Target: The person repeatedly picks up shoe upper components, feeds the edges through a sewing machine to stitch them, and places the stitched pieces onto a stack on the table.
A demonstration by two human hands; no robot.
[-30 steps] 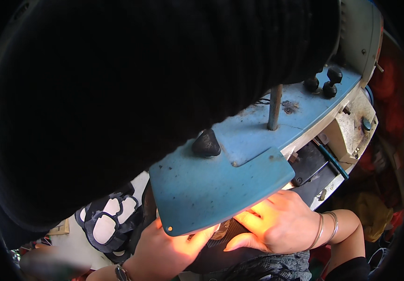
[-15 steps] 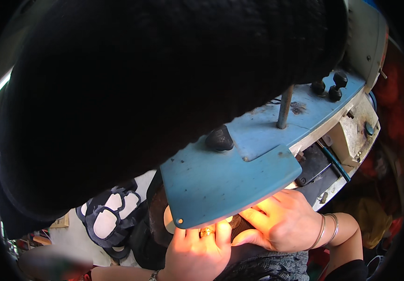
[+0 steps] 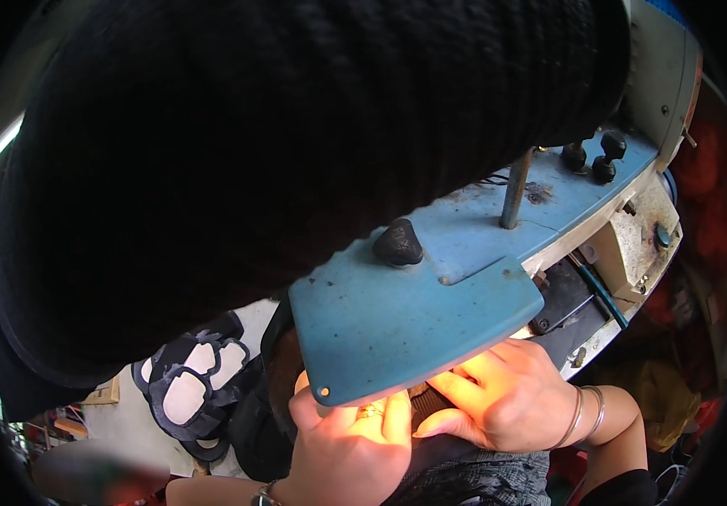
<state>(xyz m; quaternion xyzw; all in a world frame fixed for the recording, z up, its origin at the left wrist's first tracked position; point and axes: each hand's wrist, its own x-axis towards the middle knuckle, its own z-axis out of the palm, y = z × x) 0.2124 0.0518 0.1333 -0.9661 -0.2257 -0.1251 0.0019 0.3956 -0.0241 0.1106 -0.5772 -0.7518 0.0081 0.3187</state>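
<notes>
My left hand (image 3: 348,451), a ring on one finger, reaches under the front edge of a blue machine cover (image 3: 418,333). Its fingers are bent, and the cover hides their tips. To its right, my right hand (image 3: 515,401), with bangles at the wrist, also reaches under that edge, thumb stretched toward the left hand. Brown ribbed material (image 3: 422,406) shows between the hands. Both hands appear closed around or pressed onto work beneath the cover, but what they hold is mostly hidden. Warm light falls on the fingers.
Dark pieces with cream pads (image 3: 185,396) are heaped left of the machine. A black knob (image 3: 397,243) and a metal post (image 3: 515,192) stand on the cover. A large dark ribbed shape (image 3: 279,126) blocks the upper view. A beige box-shaped part (image 3: 638,240) is at the right.
My left hand has shifted slightly left, and its outer finger or thumb is bent more plainly beside the cover's corner. My right hand has barely moved.
</notes>
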